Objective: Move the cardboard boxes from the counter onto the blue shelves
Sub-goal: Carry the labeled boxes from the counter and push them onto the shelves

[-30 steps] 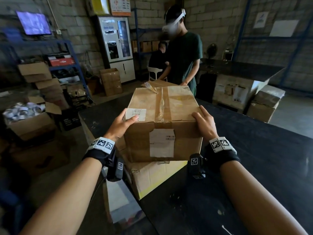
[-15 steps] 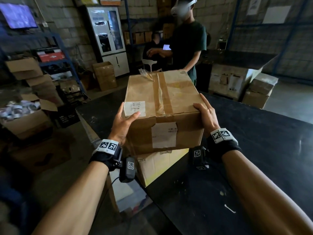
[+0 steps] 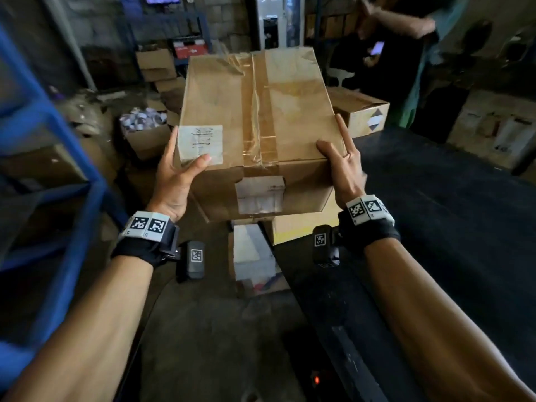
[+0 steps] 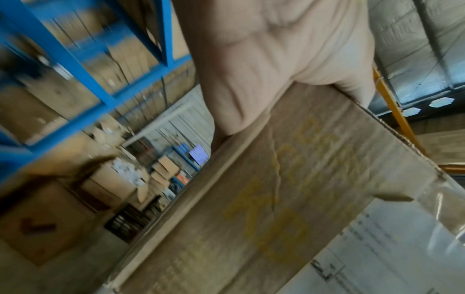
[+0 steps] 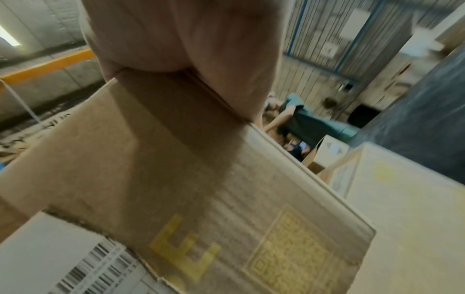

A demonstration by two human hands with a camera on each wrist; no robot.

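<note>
So the taped cardboard box (image 3: 255, 120) has come up off the lower box (image 3: 301, 227) it was sitting on a second ago and swung left, out past the edge of the black counter (image 3: 435, 216). The view turned left with it too, so a blue shelf frame (image 3: 72, 175) now fills the left side where only floor clutter showed before. Left hand (image 3: 177, 175) and right hand (image 3: 339, 166) sit higher in view, thumbs hooked over the top edge.
</note>
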